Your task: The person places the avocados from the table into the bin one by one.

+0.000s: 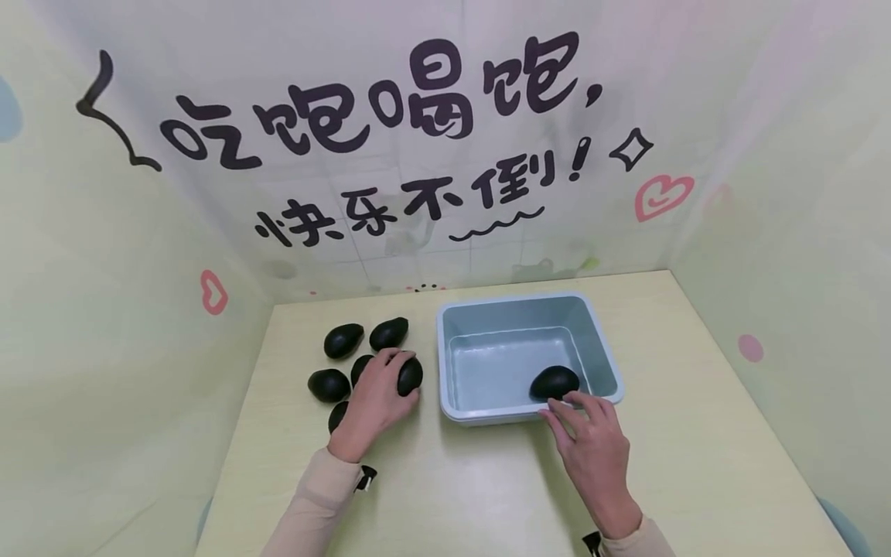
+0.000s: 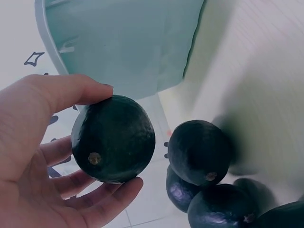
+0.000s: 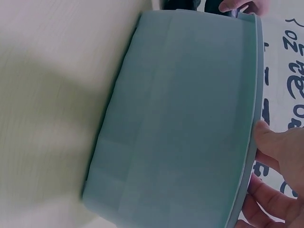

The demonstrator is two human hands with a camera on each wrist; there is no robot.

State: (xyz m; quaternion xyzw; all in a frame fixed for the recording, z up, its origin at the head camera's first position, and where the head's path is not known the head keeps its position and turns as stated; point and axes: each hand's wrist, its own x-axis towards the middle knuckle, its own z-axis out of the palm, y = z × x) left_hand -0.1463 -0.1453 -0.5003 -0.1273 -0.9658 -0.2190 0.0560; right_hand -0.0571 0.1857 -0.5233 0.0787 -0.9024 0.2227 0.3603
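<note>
My left hand [image 1: 379, 391] holds a dark green avocado [image 2: 116, 140] between thumb and fingertips, its stem end toward the left wrist camera. Several more avocados [image 1: 344, 340] lie around and under this hand at the left of the table, some partly hidden by it. To their right stands a light blue plastic bin [image 1: 487, 415]. One avocado [image 1: 554, 383] lies inside it, near the front right corner. My right hand [image 1: 595, 452] is at the bin's front rim, its thumb on the edge and its fingers bent over it, just in front of that avocado.
The pale wooden table [image 1: 480, 487] extends in front of the bin and to its right. A white printed curtain [image 1: 418, 255] with large black characters rises behind the table, and similar cloth hangs on both sides.
</note>
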